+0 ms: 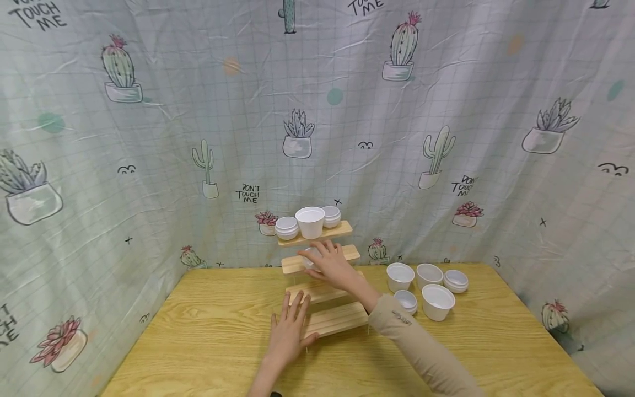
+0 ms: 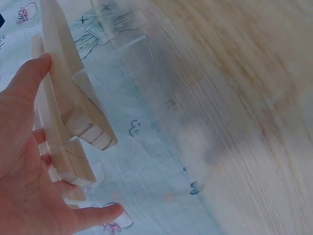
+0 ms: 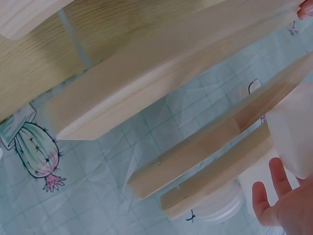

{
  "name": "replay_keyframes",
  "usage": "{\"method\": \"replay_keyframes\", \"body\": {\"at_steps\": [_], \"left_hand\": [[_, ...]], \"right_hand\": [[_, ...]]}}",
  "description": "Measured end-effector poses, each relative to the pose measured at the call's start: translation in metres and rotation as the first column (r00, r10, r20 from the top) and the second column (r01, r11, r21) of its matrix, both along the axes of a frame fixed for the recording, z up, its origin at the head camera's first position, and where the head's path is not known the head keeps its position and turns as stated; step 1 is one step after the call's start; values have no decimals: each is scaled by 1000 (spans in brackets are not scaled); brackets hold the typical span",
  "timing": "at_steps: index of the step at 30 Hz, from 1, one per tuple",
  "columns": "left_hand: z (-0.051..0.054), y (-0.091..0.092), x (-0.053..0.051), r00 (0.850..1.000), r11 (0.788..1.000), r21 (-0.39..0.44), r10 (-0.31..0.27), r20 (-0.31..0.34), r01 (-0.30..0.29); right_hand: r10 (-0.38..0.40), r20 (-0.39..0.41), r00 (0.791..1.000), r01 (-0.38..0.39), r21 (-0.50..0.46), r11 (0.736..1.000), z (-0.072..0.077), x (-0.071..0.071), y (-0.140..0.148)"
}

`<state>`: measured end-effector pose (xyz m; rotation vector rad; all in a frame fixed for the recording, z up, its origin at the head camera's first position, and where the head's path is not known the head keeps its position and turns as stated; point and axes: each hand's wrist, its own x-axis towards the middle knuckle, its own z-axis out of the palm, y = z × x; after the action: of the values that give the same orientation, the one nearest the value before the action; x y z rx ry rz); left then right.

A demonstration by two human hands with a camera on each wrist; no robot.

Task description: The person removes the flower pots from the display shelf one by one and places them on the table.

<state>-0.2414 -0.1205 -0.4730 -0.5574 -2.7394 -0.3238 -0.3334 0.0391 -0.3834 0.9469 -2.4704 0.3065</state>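
Observation:
A tiered wooden stand [image 1: 337, 320] with clear supports is on the table. My right hand [image 1: 334, 269] holds a white plastic cup [image 1: 310, 258] at the second board from the top; its fingers partly cover the cup. In the right wrist view, part of this cup [image 3: 293, 134] shows beside the fingers. My left hand [image 1: 286, 333] rests against the stand's left side with fingers spread and fairly straight. Its thumb [image 2: 32, 73] touches the edge of the lowest board. On the top board are a larger white cup [image 1: 310, 223] between two small round white pots [image 1: 286, 228].
Right of the stand, a group of white cups [image 1: 437, 303] and small round pots [image 1: 455, 282] stands on the wooden table [image 1: 208, 331]. A cactus-print curtain [image 1: 238, 138] hangs behind and along both sides. My right forearm crosses in front of the stand's right side.

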Motion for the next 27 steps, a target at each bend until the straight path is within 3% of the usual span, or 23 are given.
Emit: {"method": "replay_keyframes", "body": {"at_steps": [7, 22, 27], "left_hand": [[0, 1, 0, 1000, 1000, 5, -2, 0, 2], [-1, 1, -1, 1000, 1000, 12, 2, 12, -2], [-1, 0, -1, 1000, 1000, 15, 0, 8, 0]], "right_hand": [[-26, -10, 1000, 26, 20, 999, -1, 4, 8], [-6, -141, 990, 3, -20, 1000, -10, 12, 30], [0, -127, 992, -6, -52, 999, -12, 16, 37]]}}
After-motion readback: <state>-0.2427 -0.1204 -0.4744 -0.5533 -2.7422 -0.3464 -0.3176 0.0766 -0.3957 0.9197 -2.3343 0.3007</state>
